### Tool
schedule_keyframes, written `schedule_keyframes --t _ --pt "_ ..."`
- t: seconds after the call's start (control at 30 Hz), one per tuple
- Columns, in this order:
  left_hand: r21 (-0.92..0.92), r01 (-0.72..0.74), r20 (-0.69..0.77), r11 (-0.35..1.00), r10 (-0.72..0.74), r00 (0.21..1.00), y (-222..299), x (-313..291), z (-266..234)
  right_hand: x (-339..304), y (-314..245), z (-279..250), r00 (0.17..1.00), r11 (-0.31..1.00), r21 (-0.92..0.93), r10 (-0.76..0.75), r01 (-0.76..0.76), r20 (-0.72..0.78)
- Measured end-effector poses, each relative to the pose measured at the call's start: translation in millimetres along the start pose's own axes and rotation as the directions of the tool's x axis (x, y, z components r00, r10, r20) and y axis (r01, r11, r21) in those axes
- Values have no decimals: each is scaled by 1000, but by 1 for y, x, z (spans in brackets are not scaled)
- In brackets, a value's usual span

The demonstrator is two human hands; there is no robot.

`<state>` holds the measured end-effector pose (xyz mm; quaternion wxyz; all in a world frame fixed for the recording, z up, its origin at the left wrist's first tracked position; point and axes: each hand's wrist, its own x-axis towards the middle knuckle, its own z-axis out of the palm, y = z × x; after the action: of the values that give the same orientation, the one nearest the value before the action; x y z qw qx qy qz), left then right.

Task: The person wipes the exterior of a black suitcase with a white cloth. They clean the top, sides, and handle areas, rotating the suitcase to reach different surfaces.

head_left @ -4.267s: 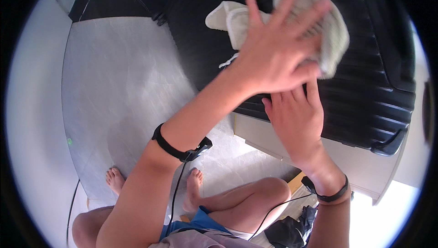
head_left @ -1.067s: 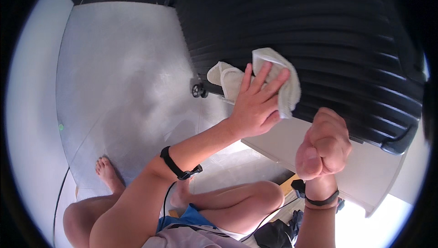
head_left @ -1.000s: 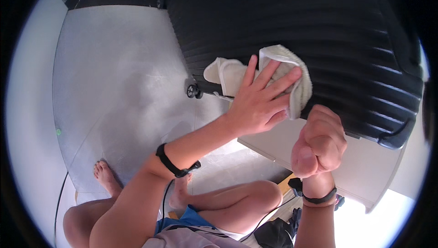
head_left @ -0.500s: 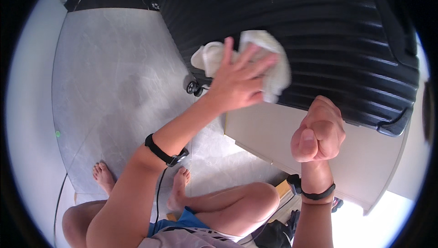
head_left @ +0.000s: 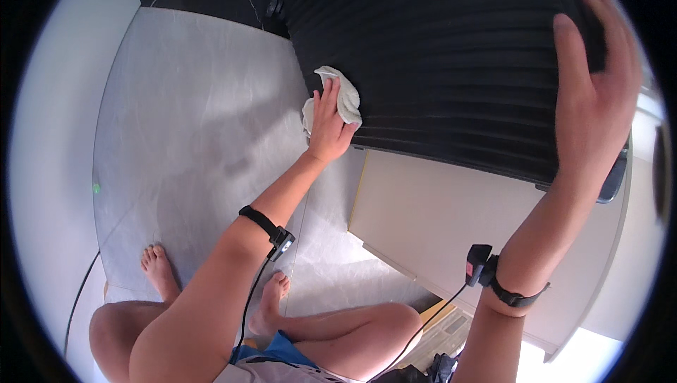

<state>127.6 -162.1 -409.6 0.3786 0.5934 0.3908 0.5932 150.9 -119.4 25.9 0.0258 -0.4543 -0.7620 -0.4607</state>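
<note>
A large black ribbed suitcase stands across the upper middle and right. My left hand has a white cloth under its fingers and presses it against the lower left part of the ribbed side, close to the suitcase's edge. Part of the cloth sticks out to the left of the fingers. At the upper right, my right hand is raised over the suitcase's end, thumb apart and fingers stretched. Whether it touches the dark corner there, I cannot tell.
Below the suitcase is a pale cabinet-like panel. Grey marbled tiles cover the floor to the left, beside a white wall. Cables hang from bands on both my forearms. My bare feet are on the floor, and dark items lie at the bottom.
My left hand has moved left with the cloth toward the suitcase's edge. My right hand has risen from below the suitcase to its upper right and has opened from a fist.
</note>
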Motion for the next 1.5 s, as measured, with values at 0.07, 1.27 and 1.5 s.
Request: schedule_keyframes --t 0.07,1.27,1.5 --pt "-6 -64 -16 998 64 998 14 16 -4 7 15 4 999 970 -243 -4 13 39" --pt "28 -262 -35 965 263 964 79 43 -37 -74 -83 -45 841 998 -57 45 -16 540" --pt "56 -363 24 930 362 932 76 40 -30 -94 -106 1 733 960 -195 -16 202 680"
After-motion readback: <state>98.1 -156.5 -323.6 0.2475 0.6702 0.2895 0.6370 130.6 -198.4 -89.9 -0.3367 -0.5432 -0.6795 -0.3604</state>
